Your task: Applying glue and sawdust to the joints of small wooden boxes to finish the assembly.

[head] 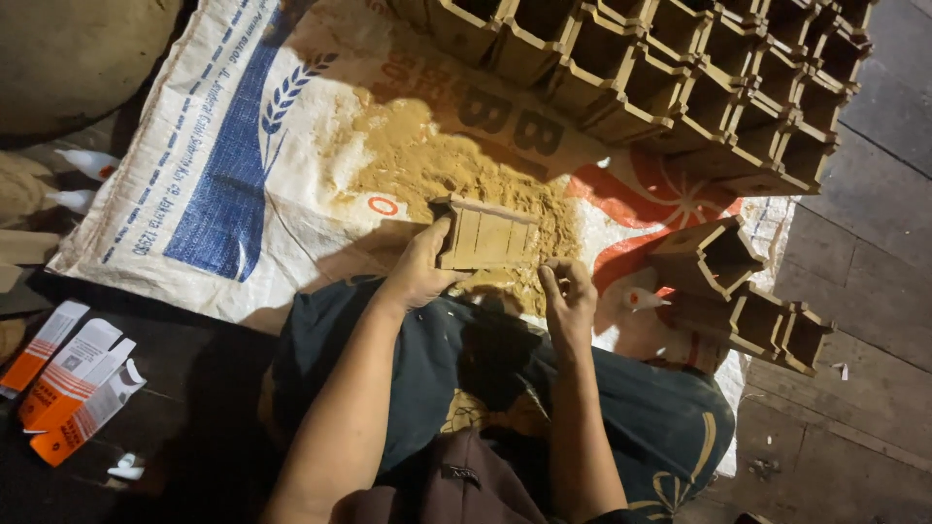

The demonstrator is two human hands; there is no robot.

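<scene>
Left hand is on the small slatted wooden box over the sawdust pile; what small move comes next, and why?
Probably bring the right hand up to the small slatted wooden box's near edge to steady it. The left hand grips only its left end, the box sits tilted on the loose tan sawdust pile, and the right hand's fingertips rest just below it in the sawdust, apparently not holding it.

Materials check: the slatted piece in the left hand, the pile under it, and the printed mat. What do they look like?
Slatted piece, held by the left hand: looks like bare, unfinished wood; tan, matte, separate strips showing.
Pile: fine tan powder, probably sawdust; loose, grainy heap.
Printed mat: seems a woven plastic sack; white, faint sheen, creases.
Open boxes: same raw wood look.
</scene>
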